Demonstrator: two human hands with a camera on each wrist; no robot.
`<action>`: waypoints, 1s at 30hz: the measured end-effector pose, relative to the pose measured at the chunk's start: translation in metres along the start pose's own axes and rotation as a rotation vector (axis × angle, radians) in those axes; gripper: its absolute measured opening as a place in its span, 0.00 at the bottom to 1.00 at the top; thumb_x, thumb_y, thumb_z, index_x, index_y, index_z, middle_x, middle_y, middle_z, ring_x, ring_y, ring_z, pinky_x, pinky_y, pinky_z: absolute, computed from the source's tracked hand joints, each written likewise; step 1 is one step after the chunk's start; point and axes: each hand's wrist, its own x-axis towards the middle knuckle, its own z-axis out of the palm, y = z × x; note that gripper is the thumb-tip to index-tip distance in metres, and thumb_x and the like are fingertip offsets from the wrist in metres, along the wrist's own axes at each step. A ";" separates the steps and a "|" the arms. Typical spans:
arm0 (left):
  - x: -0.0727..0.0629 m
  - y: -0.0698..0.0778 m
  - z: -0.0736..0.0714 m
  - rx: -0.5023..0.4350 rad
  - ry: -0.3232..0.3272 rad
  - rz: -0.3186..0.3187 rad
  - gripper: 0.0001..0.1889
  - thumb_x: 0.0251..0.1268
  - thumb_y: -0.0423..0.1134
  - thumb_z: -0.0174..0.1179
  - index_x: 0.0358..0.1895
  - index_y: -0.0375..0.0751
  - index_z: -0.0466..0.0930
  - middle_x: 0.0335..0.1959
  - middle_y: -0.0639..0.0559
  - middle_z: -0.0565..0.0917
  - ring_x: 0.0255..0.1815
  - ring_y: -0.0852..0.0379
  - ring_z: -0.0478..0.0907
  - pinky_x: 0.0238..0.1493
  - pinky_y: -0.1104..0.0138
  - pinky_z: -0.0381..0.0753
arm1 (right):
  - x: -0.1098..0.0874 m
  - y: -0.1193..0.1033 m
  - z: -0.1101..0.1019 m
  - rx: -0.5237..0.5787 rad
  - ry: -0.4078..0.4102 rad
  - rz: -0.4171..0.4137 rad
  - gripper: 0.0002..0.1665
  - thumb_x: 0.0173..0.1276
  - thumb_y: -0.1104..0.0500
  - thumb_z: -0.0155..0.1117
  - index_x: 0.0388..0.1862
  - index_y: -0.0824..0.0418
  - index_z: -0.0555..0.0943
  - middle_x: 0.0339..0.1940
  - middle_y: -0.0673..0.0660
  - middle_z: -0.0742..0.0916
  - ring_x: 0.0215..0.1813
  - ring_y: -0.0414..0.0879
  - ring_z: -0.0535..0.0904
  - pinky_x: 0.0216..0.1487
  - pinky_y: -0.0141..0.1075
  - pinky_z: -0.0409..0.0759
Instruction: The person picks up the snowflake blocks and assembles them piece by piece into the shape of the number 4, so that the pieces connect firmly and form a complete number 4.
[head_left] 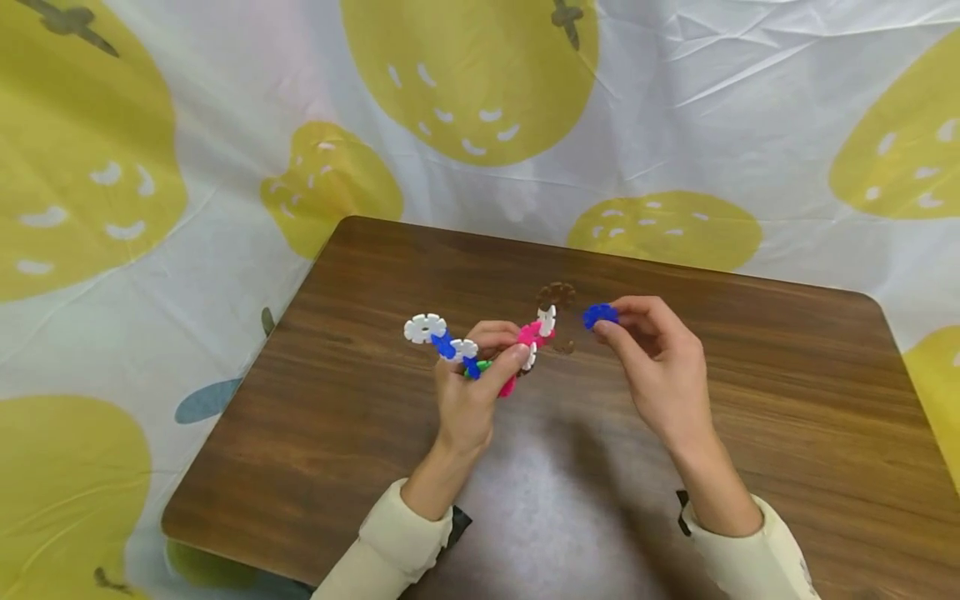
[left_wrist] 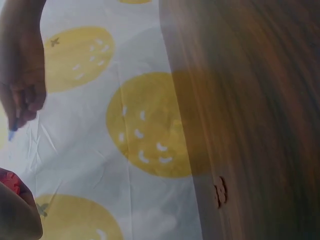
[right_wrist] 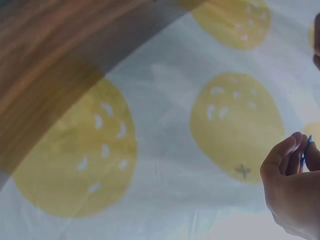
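While the brown table (head_left: pixel 787 400) spreads beneath the left hand (head_left: pixel 468 408), I have it gripping a chain of slotted discs (head_left: pixel 531 335), its thumb (head_left: pixel 504 371) covering part; to its right, the right hand (head_left: pixel 670 367) pinches a separate blue disc (head_left: pixel 600 316). I judge this a joining step: next, align the slots.

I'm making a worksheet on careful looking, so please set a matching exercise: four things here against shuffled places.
1. Blue notched plastic disc
2. Multicoloured chain of notched plastic discs
3. Brown wood-grain table
4. White cloth printed with yellow fruit

A. Gripped by the left hand
B. Beyond the table's far edge
C. Pinched by the right hand
D. Beneath both hands

Pairs: 1-C; 2-A; 3-D; 4-B
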 end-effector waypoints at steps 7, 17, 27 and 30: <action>0.016 -0.006 0.018 -0.158 0.009 -0.186 0.12 0.61 0.26 0.64 0.32 0.50 0.89 0.38 0.57 0.87 0.28 0.64 0.82 0.20 0.76 0.75 | -0.005 -0.020 -0.014 0.027 0.186 -0.147 0.17 0.66 0.73 0.70 0.54 0.71 0.83 0.34 0.37 0.89 0.34 0.31 0.87 0.30 0.19 0.78; 0.018 -0.011 0.043 -0.247 -0.009 -0.247 0.13 0.63 0.30 0.62 0.34 0.55 0.90 0.39 0.57 0.87 0.26 0.64 0.79 0.20 0.75 0.76 | -0.014 -0.029 -0.011 0.046 0.331 -0.288 0.17 0.62 0.79 0.69 0.52 0.76 0.83 0.34 0.37 0.89 0.33 0.30 0.86 0.31 0.17 0.76; 0.019 -0.012 0.054 -0.272 -0.024 -0.238 0.12 0.62 0.30 0.62 0.34 0.55 0.90 0.39 0.58 0.87 0.27 0.65 0.79 0.18 0.76 0.75 | -0.012 -0.022 -0.007 0.064 0.341 -0.320 0.17 0.63 0.79 0.68 0.51 0.78 0.82 0.35 0.39 0.89 0.38 0.34 0.87 0.39 0.19 0.81; 0.018 -0.012 0.057 -0.279 -0.025 -0.249 0.12 0.62 0.31 0.62 0.34 0.55 0.90 0.40 0.59 0.88 0.27 0.64 0.79 0.18 0.76 0.74 | -0.012 -0.021 -0.006 0.069 0.355 -0.326 0.16 0.62 0.79 0.68 0.50 0.78 0.82 0.35 0.39 0.89 0.38 0.33 0.87 0.38 0.19 0.81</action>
